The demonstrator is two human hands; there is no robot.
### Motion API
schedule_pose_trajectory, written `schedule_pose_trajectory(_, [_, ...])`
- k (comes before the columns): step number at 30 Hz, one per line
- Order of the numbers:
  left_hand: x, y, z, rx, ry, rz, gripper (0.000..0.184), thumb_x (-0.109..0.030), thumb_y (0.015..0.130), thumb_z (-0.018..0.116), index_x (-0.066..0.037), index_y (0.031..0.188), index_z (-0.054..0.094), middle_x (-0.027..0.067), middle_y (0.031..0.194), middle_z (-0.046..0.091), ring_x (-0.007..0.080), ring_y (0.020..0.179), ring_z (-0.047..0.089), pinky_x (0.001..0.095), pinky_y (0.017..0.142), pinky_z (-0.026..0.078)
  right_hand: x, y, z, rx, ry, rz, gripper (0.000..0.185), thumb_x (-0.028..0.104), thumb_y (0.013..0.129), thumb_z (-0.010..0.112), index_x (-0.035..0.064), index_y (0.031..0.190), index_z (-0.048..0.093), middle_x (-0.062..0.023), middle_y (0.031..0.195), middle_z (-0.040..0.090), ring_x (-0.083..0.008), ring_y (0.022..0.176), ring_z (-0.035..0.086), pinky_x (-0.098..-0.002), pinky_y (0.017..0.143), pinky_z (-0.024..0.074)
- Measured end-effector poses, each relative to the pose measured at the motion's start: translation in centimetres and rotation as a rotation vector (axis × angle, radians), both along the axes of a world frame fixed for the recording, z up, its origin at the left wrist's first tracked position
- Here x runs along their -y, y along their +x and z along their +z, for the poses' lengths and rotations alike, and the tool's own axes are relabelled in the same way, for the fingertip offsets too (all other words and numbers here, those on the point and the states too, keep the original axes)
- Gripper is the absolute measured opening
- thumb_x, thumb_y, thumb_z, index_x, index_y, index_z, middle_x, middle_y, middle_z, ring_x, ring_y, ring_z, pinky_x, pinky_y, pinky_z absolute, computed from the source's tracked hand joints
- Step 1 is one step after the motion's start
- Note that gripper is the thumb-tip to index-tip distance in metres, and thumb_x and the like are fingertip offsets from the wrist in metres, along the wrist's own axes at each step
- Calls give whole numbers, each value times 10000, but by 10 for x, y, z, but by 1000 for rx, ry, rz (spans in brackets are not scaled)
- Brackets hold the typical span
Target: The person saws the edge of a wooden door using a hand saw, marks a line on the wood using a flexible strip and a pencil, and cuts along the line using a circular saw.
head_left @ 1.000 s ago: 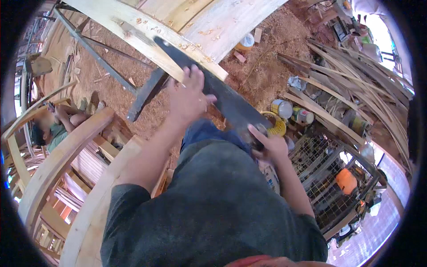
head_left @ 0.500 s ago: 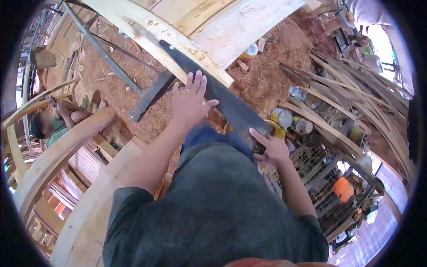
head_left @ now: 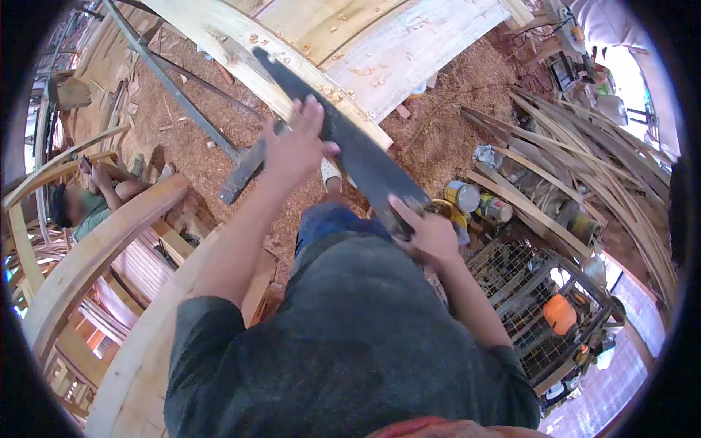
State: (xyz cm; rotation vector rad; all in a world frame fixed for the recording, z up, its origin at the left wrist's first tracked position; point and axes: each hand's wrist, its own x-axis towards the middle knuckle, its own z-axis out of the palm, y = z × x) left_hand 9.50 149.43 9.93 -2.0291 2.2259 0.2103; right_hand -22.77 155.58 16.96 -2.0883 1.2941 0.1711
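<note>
My right hand (head_left: 432,241) is closed round the handle of a handsaw (head_left: 358,150), its index finger stretched along the blade's handle end. The dark blade runs up and left, lying across the near end of a pale wooden board (head_left: 230,52). My left hand (head_left: 290,153) hovers beside the blade, at the board's edge. Its fingers are apart and a little blurred, and it holds nothing. Whether the left fingertips touch the blade or board, I cannot tell.
Wide planks with curled shavings (head_left: 409,44) adjoin the board. A dark bar (head_left: 241,175) juts out below it. Paint cans (head_left: 461,197), wood strips (head_left: 584,160) and a wire-mesh rack (head_left: 511,285) lie at the right. A person (head_left: 95,201) sits at the left, behind a curved wooden beam (head_left: 109,248).
My right hand and the saw have shifted left and slightly forward, the tip further along the board. My left hand has moved left, and its fingers are more bent. A foot now shows below the blade.
</note>
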Motion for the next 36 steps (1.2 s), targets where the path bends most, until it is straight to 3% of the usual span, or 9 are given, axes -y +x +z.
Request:
schedule_pose_trajectory(5, [30, 29, 7, 75, -12, -18, 829, -674, 978, 452, -155, 1614, 339, 48, 1706, 289, 248, 1559, 304, 717, 1153, 225, 10, 23, -14, -20, -89, -11, 839, 496, 757, 766, 453, 1536, 455, -200, 793, 667, -387, 708, 694, -493, 665, 579])
schedule_pose_trajectory(12, [-31, -38, 2, -194, -80, -37, 726, -647, 978, 495, -149, 1505, 534, 58, 1643, 420, 280, 1526, 372, 718, 1148, 180, -52, -47, -7, -104, 65, -64, 898, 392, 726, 858, 487, 1521, 452, -165, 1088, 723, -392, 919, 721, -483, 820, 585])
schedule_pose_trajectory(15, [9, 16, -16, -94, -158, -40, 712, -645, 990, 480, -151, 1499, 545, 56, 1657, 399, 299, 1537, 351, 730, 1142, 181, 7, 22, 5, -240, 258, -82, 895, 398, 741, 848, 500, 1526, 433, -178, 1074, 722, -393, 945, 716, -478, 834, 584])
schedule_pose_trajectory(18, [47, 72, -12, -292, -68, 11, 761, -630, 1012, 468, -93, 1550, 452, 119, 1651, 390, 392, 1547, 295, 699, 1177, 214, 38, 68, 3, -188, 252, -111, 885, 373, 756, 831, 499, 1532, 424, -192, 1065, 716, -388, 973, 712, -480, 847, 582])
schedule_pose_trajectory(25, [-14, -14, 13, -216, 34, -148, 735, -563, 990, 551, -76, 1536, 475, 128, 1655, 381, 368, 1539, 306, 696, 1150, 176, -40, -13, -6, -71, 125, -142, 967, 287, 674, 867, 491, 1521, 448, -189, 1146, 720, -376, 1000, 714, -471, 858, 589])
schedule_pose_trajectory(27, [-13, -8, 4, -123, -19, -61, 672, -573, 1005, 511, -149, 1526, 506, 72, 1635, 426, 313, 1519, 359, 705, 1155, 177, -48, -16, -6, -62, 110, -143, 987, 263, 648, 880, 486, 1514, 462, -179, 1174, 720, -378, 1011, 712, -469, 854, 591])
schedule_pose_trajectory(28, [-4, -5, -3, -79, -51, -29, 644, -578, 1013, 491, -185, 1522, 521, 44, 1625, 449, 285, 1508, 386, 710, 1157, 178, -27, 0, -15, 154, -49, -147, 916, 326, 688, 845, 473, 1512, 473, -186, 1115, 726, -386, 983, 714, -485, 826, 594])
schedule_pose_trajectory(31, [46, 82, -24, -216, -186, 89, 623, -556, 1025, 480, -185, 1524, 517, 36, 1630, 438, 258, 1512, 376, 671, 1168, 202, 57, 91, 15, -154, 188, -119, 855, 436, 726, 800, 472, 1514, 469, -192, 1046, 729, -395, 943, 717, -499, 813, 590])
schedule_pose_trajectory(36, [16, 48, -18, -59, -156, -23, 510, -504, 1000, 549, -202, 1405, 618, 51, 1586, 491, 288, 1508, 383, 679, 1157, 201, 30, 64, 2, -195, 90, -60, 878, 513, 730, 802, 475, 1529, 440, -173, 1045, 731, -406, 911, 713, -488, 847, 578])
